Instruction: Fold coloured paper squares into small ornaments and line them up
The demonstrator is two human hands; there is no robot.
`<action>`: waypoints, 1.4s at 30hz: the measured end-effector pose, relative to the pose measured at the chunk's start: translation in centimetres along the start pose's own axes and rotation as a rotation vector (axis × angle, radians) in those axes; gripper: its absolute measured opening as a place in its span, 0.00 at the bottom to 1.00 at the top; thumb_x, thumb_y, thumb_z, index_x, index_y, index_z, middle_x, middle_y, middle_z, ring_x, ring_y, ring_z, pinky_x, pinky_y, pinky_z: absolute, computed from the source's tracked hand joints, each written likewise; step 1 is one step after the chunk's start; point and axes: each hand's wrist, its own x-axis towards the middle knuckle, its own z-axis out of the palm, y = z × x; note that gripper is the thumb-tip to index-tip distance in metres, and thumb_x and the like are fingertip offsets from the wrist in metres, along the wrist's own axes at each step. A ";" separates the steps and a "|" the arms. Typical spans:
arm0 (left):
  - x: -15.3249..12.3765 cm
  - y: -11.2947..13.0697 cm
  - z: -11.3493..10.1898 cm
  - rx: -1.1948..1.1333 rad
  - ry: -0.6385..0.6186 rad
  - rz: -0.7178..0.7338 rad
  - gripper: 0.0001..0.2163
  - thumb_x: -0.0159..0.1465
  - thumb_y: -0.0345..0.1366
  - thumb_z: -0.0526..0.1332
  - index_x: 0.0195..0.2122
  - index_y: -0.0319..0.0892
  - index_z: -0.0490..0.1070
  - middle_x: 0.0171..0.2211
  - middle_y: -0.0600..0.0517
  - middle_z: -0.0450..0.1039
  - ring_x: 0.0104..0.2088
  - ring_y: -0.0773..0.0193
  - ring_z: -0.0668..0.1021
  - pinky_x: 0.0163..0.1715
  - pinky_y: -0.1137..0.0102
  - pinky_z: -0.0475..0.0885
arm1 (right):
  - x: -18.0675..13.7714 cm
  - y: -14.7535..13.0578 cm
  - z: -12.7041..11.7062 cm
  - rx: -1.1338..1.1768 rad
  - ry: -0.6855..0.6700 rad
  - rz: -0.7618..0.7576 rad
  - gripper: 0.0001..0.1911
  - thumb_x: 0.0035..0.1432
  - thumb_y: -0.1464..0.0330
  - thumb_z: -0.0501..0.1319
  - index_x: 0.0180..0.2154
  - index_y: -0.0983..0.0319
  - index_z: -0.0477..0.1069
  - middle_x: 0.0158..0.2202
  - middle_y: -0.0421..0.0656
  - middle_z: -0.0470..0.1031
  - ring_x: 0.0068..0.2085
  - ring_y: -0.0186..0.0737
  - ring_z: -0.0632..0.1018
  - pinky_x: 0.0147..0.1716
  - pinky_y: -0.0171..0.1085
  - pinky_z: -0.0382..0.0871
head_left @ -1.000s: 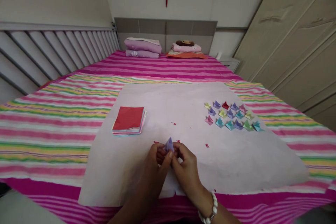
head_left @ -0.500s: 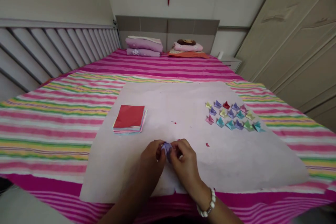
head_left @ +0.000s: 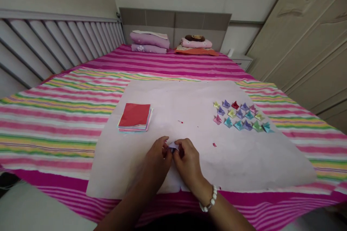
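Head view shows the left hand [head_left: 158, 156] and the right hand [head_left: 189, 160] meeting fingertip to fingertip, both closed on a small purple paper [head_left: 173, 146] over the near middle of the white sheet [head_left: 249, 166]; whether the paper touches the sheet, I cannot tell. Beyond the left hand lies a red-topped stack [head_left: 135, 114], and to the right sit rows of folded pieces [head_left: 240, 114] in several colours. White beads [head_left: 210, 202] circle the right wrist.

Striped bed [head_left: 54, 112] bears pale sheet [head_left: 244, 162]; on it, paper stack [head_left: 135, 114] beyond left hand [head_left: 158, 158], folded shapes [head_left: 240, 114] beyond right hand [head_left: 189, 160].
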 end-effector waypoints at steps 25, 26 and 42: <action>0.3 0.3 -0.5 -0.116 -0.041 -0.088 0.16 0.57 0.32 0.59 0.47 0.42 0.69 0.28 0.56 0.71 0.27 0.66 0.76 0.29 0.71 0.73 | 0.0 -0.4 -0.4 0.112 -0.085 0.037 0.09 0.57 0.75 0.57 0.38 0.61 0.74 0.32 0.43 0.71 0.30 0.38 0.73 0.29 0.36 0.68; 0.2 0.3 -0.5 -0.107 -0.043 -0.081 0.16 0.57 0.32 0.59 0.48 0.42 0.69 0.28 0.56 0.71 0.27 0.66 0.76 0.29 0.71 0.74 | 0.0 -0.4 -0.4 0.108 -0.084 0.042 0.08 0.58 0.74 0.57 0.36 0.61 0.73 0.32 0.43 0.71 0.30 0.38 0.73 0.29 0.36 0.67; 0.8 0.3 -0.4 -0.252 -0.074 -0.184 0.15 0.58 0.33 0.57 0.46 0.38 0.70 0.38 0.47 0.75 0.35 0.61 0.79 0.33 0.68 0.75 | -0.5 -0.5 0.0 0.043 -0.069 -0.057 0.10 0.60 0.76 0.53 0.36 0.61 0.71 0.31 0.44 0.73 0.32 0.39 0.74 0.30 0.36 0.68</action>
